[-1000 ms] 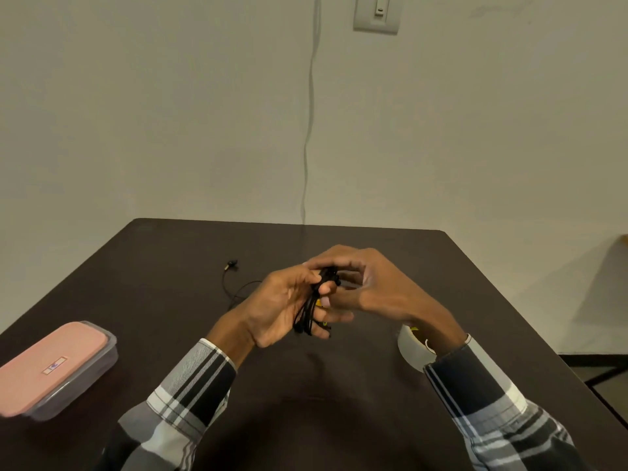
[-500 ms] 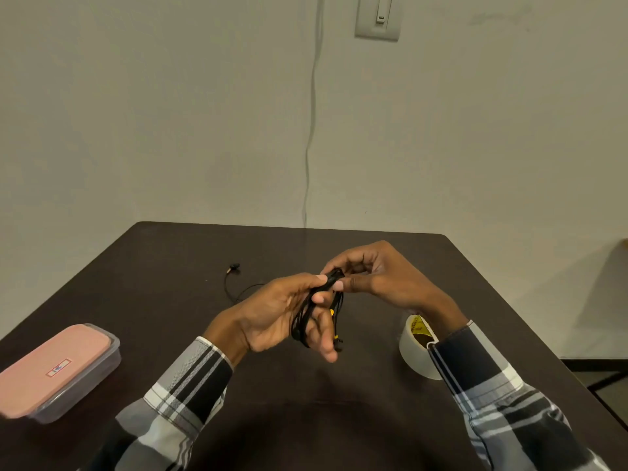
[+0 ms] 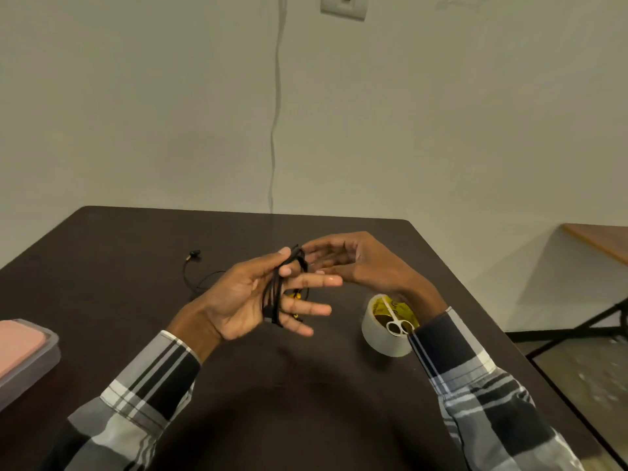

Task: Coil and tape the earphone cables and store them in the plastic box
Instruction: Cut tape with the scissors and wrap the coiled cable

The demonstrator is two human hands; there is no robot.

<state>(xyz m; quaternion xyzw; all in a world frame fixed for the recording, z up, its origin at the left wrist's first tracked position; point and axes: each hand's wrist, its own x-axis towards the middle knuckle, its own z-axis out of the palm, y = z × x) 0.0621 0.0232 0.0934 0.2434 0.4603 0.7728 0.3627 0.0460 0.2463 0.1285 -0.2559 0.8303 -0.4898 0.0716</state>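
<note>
Now the left hand point(image 3: 244, 300), fingers spread, carries the coiled earphone cable point(image 3: 276, 294) looped round them with the thumb pinning it, while the right hand point(image 3: 353, 263) has loosened its pinch, its grip relaxed beside the coil's top, tape roll point(image 3: 384, 338) untouched.

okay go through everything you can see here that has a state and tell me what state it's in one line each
earphone cable: coiled round the left hand's fingers, untaped, plug end trailing on the table.
left hand: fingers straight, thumb pinning the coil.
right hand: loosely curled, fingertips at the coil's top; grip unclear.
tape roll: upright on the table, small scissors resting inside.
plastic box: closed, pink lid on.
</note>
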